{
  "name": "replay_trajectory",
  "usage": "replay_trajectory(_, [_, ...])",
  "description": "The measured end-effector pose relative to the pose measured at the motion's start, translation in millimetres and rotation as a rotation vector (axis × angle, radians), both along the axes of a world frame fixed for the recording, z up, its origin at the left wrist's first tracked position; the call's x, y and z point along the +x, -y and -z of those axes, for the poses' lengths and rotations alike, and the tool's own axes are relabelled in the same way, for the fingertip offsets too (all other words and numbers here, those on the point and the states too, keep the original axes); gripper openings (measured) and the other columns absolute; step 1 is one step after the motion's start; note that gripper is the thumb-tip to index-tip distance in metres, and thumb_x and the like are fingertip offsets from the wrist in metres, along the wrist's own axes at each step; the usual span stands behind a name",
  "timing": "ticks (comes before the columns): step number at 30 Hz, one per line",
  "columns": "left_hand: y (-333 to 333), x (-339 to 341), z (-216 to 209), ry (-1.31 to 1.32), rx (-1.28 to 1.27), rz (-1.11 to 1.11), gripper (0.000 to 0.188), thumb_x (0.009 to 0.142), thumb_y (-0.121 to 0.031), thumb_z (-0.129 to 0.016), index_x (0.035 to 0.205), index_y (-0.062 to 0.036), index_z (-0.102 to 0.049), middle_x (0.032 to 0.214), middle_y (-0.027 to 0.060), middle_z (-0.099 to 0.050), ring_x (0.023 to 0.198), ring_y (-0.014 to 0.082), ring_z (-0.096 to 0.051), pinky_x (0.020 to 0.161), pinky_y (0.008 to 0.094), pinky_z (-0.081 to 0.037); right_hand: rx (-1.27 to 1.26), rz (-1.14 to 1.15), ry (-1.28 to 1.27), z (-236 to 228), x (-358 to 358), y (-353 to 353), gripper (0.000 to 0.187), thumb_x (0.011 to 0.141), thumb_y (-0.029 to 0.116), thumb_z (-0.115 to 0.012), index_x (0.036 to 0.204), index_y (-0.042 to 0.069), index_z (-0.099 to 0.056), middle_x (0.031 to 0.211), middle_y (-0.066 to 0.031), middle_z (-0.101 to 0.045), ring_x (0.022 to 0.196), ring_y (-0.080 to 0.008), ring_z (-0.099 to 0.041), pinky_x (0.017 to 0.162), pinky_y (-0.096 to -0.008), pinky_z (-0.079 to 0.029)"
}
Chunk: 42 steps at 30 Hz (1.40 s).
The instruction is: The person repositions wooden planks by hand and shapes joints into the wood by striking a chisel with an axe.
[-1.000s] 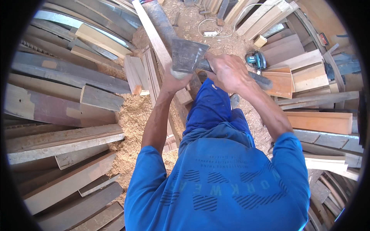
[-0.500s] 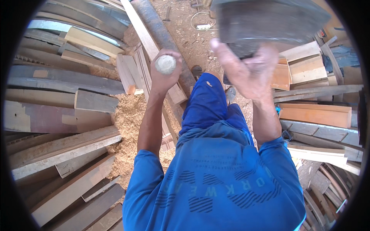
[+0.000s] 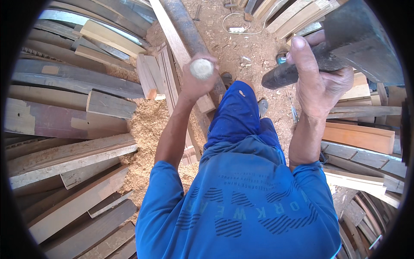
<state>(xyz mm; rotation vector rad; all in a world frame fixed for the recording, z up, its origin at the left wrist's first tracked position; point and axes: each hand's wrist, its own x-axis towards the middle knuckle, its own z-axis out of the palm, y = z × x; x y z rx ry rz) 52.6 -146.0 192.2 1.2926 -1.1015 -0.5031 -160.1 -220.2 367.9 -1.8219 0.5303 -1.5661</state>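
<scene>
My left hand [image 3: 199,84] is closed round an upright chisel, of which only the pale round handle butt [image 3: 201,69] shows; its blade is hidden beneath the fist. Under that hand runs a long pale timber [image 3: 170,30], its cut end [image 3: 206,105] close to my knee. Raised at the upper right, my right hand [image 3: 321,86] grips a dark mallet [image 3: 364,45] by its thick handle [image 3: 280,77]. The mallet's big block head tilts up to the right, well apart from the chisel.
Boards are stacked on the left [image 3: 73,82] and right [image 3: 360,136]. Wood shavings [image 3: 148,125] cover the ground beside the timber. A white power strip [image 3: 236,30] with its cord lies on the floor ahead. A dark plank [image 3: 183,21] runs alongside the timber.
My right hand has swung the mallet to the right, away from the chisel, and its handle now shows. My left hand stays on the chisel; the whole view has shifted slightly.
</scene>
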Motion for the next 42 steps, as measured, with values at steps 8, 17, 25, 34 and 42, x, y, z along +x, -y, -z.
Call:
replay_trajectory(8, [-8,20,11,-0.082,-0.069,0.111,0.018,0.082,0.005,-0.069,0.098,-0.0025,-0.065,0.091,0.0061,-0.065,0.075,0.0112,-0.063,0.067,0.0265,-0.051,-0.037,-0.064,0.252,-23,30,-9,0.010,0.084,0.000,-0.076,0.085,0.000,-0.065,0.071,-0.0099,-0.066,0.061,-0.0175,-0.065,0.061,-0.0301,-0.052])
replay_trajectory(17, [-9,9,3,-0.014,-0.066,0.141,0.017,0.086,0.005,-0.065,0.101,-0.0019,-0.064,0.084,0.0035,-0.062,0.065,0.0087,-0.062,0.057,0.0245,-0.051,-0.332,-0.022,-1.144,42,32,6,0.015,0.085,0.012,-0.075,0.080,-0.001,-0.069,0.075,-0.0142,-0.068,0.065,-0.0235,-0.067,0.061,-0.0361,-0.053])
replay_trajectory(25, [-4,7,10,-0.068,0.020,0.140,0.019,0.079,0.002,-0.072,0.096,-0.0022,-0.066,0.092,0.0054,-0.068,0.085,0.0128,-0.065,0.078,0.0275,-0.052,0.201,-0.076,-0.590,22,35,-10,0.018,0.083,0.014,-0.069,0.071,0.001,-0.065,0.070,-0.0199,-0.066,0.070,-0.0381,-0.068,0.063,-0.0479,-0.053])
replay_trajectory(34, [-17,15,39,-0.022,-0.040,0.087,0.027,0.080,0.002,-0.069,0.107,-0.0007,-0.063,0.096,0.0058,-0.067,0.089,0.0129,-0.064,0.079,0.0289,-0.053,-0.111,-0.131,-1.082,55,37,-5,0.023,0.080,0.020,-0.074,0.094,0.003,-0.067,0.074,-0.0201,-0.067,0.073,-0.0381,-0.069,0.065,-0.0485,-0.054])
replay_trajectory(42, [-14,10,56,-0.005,0.053,0.111,0.042,0.078,-0.003,-0.073,0.119,-0.0026,-0.063,0.108,0.0086,-0.069,0.102,0.0203,-0.066,0.090,0.0343,-0.052,-0.178,-0.193,-1.205,98,44,10,0.027,0.081,0.022,-0.073,0.099,0.004,-0.066,0.074,-0.0202,-0.067,0.072,-0.0387,-0.068,0.063,-0.0490,-0.052])
